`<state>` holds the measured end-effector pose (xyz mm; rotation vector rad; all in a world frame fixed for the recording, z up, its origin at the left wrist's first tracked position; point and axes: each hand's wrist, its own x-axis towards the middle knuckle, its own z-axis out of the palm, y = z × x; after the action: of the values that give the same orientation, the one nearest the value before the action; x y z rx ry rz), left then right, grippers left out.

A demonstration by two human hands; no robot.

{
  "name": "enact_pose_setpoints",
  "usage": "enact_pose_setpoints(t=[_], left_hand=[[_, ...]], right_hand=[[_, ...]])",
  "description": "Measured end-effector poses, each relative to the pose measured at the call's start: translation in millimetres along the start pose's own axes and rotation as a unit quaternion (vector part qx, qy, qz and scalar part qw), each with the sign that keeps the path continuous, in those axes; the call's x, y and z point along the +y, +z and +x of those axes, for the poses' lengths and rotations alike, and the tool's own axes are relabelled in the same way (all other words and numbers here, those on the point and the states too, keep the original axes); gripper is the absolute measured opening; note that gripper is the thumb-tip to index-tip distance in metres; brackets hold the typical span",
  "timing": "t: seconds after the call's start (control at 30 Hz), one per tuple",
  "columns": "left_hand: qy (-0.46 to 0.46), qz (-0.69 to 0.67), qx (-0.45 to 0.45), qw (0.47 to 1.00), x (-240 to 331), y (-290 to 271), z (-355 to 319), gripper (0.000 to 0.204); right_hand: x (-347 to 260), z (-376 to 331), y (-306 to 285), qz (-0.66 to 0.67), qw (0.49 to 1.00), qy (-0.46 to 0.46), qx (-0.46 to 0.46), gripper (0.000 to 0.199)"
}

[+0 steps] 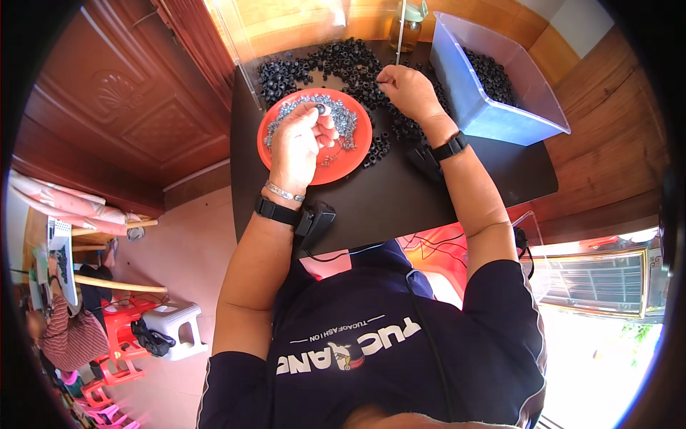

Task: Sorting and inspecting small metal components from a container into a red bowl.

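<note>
My left hand (299,143) is over the orange-red plate (319,176), fingers closed round a small round black knob (319,109) that shows at the fingertips. Small silvery metal pieces (347,121), which look like screws, lie spread in the plate. My right hand (413,93) is to the right of the plate, above the heap of small black parts (350,61). Its thumb and fingertips are pinched together; whatever is between them is too small to make out.
A translucent blue bin (457,89) holding more black parts stands at the right of the dark table (386,200). Behind the heap is a lidded glass jar (407,32). At far left, another person in a striped top (71,336) sits near red and grey stools (175,325).
</note>
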<state>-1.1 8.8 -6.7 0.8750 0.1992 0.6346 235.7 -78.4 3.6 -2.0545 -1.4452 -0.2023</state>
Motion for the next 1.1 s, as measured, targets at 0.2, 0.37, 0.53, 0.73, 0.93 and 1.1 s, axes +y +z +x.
enact_pose_setpoints(t=[0.2,0.37,0.53,0.73,0.93,1.1], left_hand=[[0.000,0.008,-0.001,1.000,0,-1,0,0.016],[-0.003,0.000,0.000,1.000,-1,-1,1,0.017],[-0.005,0.006,-0.013,1.000,0,-1,1,0.016],[0.001,0.006,-0.012,1.000,1,-3,2,0.017],[0.001,0.000,-0.007,1.000,1,-3,3,0.018],[-0.010,0.025,-0.016,1.000,0,2,0,0.018]], right_hand=[[-7,-5,-5,-0.079,0.992,-0.094,-0.034,0.011],[-2,-5,8,-0.097,0.977,-0.152,-0.116,0.009],[-3,-5,13,-0.144,0.971,-0.152,-0.115,0.007],[-8,-11,8,-0.138,0.965,-0.182,-0.130,0.008],[-7,-4,8,-0.172,0.962,-0.134,-0.163,0.012],[-18,0,-8,0.392,0.910,0.036,-0.134,0.014]])
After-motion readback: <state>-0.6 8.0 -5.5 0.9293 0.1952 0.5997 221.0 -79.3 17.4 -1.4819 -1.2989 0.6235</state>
